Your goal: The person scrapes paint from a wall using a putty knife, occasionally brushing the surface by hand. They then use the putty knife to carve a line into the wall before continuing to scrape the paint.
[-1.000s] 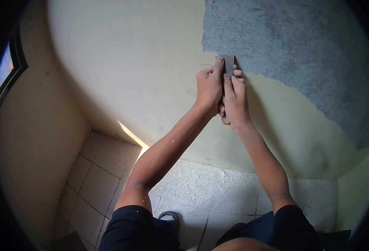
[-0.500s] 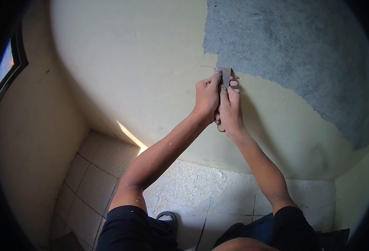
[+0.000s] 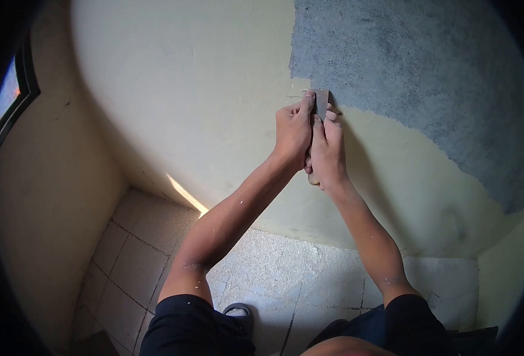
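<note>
Both of my hands are wrapped round one paint scraper (image 3: 321, 104), its flat metal blade pointing up at the wall. My left hand (image 3: 293, 129) grips it from the left, thumb lying along the blade's edge. On the right, my right hand (image 3: 329, 148) closes round the handle, whose end pokes out below the palm. The blade's tip meets the cream-painted wall (image 3: 202, 101) at the lower left border of a bare grey patch (image 3: 392, 65). Most of the handle is hidden by my fingers.
Pale paint flakes (image 3: 279, 261) cover the tiled floor (image 3: 125, 255) along the wall's foot. A side wall (image 3: 54, 160) with a dark-framed window (image 3: 15, 98) stands at left. My slippered foot (image 3: 238, 311) shows below. A strip of sunlight falls low on the wall.
Both hands and the scraper have shifted slightly upward along the wall. The blade's tip now sits a little higher, nearer the grey patch's edge.
</note>
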A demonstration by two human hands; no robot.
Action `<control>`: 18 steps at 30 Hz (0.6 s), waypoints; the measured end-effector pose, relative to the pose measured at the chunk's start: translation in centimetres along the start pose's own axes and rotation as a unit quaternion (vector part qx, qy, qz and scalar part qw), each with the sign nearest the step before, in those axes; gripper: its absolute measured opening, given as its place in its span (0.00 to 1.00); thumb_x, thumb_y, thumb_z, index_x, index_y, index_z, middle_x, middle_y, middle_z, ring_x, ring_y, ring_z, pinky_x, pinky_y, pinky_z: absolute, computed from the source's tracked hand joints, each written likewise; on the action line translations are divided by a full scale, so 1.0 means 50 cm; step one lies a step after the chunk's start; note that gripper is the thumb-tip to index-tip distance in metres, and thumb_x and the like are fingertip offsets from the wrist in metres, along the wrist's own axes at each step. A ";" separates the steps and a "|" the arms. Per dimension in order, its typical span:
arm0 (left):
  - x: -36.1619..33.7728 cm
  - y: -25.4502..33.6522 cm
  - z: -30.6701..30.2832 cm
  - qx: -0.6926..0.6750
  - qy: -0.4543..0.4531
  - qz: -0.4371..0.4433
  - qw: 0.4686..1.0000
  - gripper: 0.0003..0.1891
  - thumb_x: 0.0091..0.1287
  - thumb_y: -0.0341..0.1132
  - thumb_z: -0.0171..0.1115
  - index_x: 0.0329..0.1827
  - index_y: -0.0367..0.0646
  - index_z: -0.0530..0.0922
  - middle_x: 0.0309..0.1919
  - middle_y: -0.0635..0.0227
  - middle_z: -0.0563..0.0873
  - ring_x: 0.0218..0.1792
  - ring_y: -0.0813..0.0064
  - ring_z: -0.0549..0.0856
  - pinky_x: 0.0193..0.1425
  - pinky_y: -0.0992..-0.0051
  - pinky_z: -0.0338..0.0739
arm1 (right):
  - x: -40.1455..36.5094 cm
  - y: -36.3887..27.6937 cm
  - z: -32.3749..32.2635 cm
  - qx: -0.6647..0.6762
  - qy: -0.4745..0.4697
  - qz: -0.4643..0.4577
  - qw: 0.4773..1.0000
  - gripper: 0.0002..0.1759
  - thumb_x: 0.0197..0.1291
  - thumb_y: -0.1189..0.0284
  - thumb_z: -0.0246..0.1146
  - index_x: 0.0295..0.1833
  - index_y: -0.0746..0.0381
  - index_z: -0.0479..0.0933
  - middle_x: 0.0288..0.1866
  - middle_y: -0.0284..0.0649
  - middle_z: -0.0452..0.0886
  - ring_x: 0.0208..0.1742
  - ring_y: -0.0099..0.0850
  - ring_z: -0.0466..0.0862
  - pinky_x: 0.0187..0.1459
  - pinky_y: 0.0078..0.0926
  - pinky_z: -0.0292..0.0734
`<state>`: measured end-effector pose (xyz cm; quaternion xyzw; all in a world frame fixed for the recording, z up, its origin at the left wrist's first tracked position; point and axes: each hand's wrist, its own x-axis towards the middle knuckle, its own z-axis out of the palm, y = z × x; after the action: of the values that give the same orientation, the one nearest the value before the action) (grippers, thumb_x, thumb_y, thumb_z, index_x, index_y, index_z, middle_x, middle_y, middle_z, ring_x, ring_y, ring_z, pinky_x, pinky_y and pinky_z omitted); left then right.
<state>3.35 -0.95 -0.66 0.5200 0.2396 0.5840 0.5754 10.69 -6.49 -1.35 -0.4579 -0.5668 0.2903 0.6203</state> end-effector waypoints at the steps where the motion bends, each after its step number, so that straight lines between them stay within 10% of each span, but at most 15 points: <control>1: -0.009 0.022 0.004 0.003 0.001 -0.025 1.000 0.27 0.86 0.52 0.50 0.40 0.37 0.85 0.26 0.63 0.87 0.14 0.77 0.79 0.11 0.73 0.70 | 0.003 -0.003 -0.002 -0.002 -0.005 0.002 1.000 0.16 0.86 0.68 0.45 0.45 0.68 0.69 0.17 0.33 0.70 0.10 0.22 0.71 0.10 0.25 0.67; 18: -0.023 0.028 0.034 -0.098 -0.003 -0.060 0.993 0.24 0.86 0.53 0.49 0.55 0.39 0.83 0.38 0.61 0.90 0.22 0.74 0.85 0.15 0.73 0.74 | 0.016 -0.029 -0.045 0.014 -0.054 0.052 0.997 0.16 0.85 0.66 0.47 0.44 0.66 0.70 0.21 0.31 0.69 0.12 0.21 0.69 0.11 0.24 0.66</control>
<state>4.04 -2.85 0.77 0.4471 0.2105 0.5675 0.6586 12.82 -6.92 0.43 -0.4613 -0.5710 0.3543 0.5794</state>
